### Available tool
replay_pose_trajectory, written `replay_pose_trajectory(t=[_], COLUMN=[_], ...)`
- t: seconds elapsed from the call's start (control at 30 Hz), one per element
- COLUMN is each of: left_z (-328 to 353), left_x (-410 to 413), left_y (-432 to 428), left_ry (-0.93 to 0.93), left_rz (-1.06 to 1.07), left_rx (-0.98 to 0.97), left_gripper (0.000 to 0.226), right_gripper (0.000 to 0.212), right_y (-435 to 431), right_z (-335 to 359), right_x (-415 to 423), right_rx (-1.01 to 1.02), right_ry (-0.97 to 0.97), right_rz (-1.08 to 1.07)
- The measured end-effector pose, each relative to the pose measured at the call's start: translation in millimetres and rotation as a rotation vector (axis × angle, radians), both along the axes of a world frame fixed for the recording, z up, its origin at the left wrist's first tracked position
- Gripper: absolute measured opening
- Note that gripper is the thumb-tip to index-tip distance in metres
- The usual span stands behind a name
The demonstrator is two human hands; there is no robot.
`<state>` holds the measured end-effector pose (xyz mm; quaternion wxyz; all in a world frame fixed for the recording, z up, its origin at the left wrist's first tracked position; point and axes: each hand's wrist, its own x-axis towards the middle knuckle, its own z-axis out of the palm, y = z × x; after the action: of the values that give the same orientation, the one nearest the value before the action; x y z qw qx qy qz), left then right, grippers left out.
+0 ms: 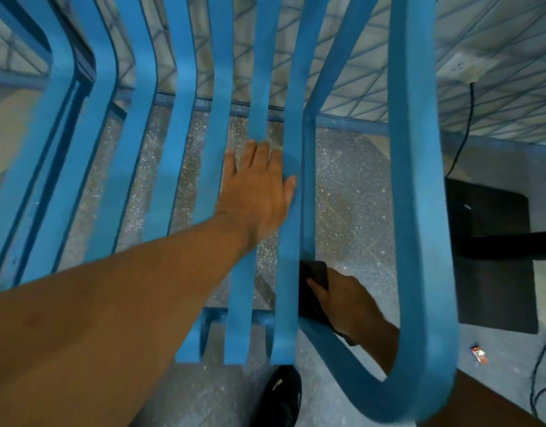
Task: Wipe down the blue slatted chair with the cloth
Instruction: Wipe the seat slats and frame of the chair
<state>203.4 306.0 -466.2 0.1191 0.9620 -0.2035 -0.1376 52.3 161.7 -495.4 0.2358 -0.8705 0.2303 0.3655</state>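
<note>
Black cloth (pixel 311 289) was bunched in the right hand (pixel 342 300), the thumb laid across it and the fingers wrapped behind. It was pressed against the outer edge of the outermost slat (pixel 291 272), just at the foot of the upright post (pixel 308 186). That hand reached in beneath the armrest loop (pixel 419 195), which curved round over the wrist.

The left hand (pixel 259 186) lay flat with its fingers straight, palm down across two neighbouring slats, farther from the person than the right hand. It held nothing and looked to be steadying the blue slatted chair (pixel 182 134). The two hands were apart, with the outermost slat running between them.

The chair filled the view directly ahead and below. Its slats ran lengthwise away from the person, then bent upward into the back. The cloth sat near the close end of the right-hand side, so the right hand was much the nearer to the side frame. A stroke would probably best follow the long axis, either away along the slat or up the post. The tight gap under the armrest might limit how far the wrist could travel.

Speckled floor (pixel 358 186) showed through the gaps, and a black shoe (pixel 277 396) stood at the near edge.
</note>
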Motion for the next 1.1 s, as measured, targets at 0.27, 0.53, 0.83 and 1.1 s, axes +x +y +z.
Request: replay_pose_trajectory(t=[0.27, 0.53, 0.83, 1.1], left_z=[55.2, 139.9, 205.8, 199.5], left_x=[-73.4, -101.3, -126.1, -127.6], left_y=[53.5, 132.0, 230.7, 287.1], left_ry=[0.026, 0.076, 0.161, 0.285], left_rz=[0.083, 0.177, 0.237, 0.425], left_rx=[-0.337, -0.579, -0.711, -0.808], left_gripper=[0.038, 0.030, 0.026, 0.017], right_gripper=[0.011, 0.020, 0.019, 0.017], right_y=[-18.0, 27.8, 176.9, 306.1], right_z=[50.6, 221.5, 302.3, 243.4], right_x=[-36.8, -20.6, -28.5, -21.7], right_rx=[0.255, -0.076, -0.013, 0.479], right_ry=[-0.308, -0.735, -0.901, -0.681], right_rz=[-0.548, -0.720, -0.536, -0.470])
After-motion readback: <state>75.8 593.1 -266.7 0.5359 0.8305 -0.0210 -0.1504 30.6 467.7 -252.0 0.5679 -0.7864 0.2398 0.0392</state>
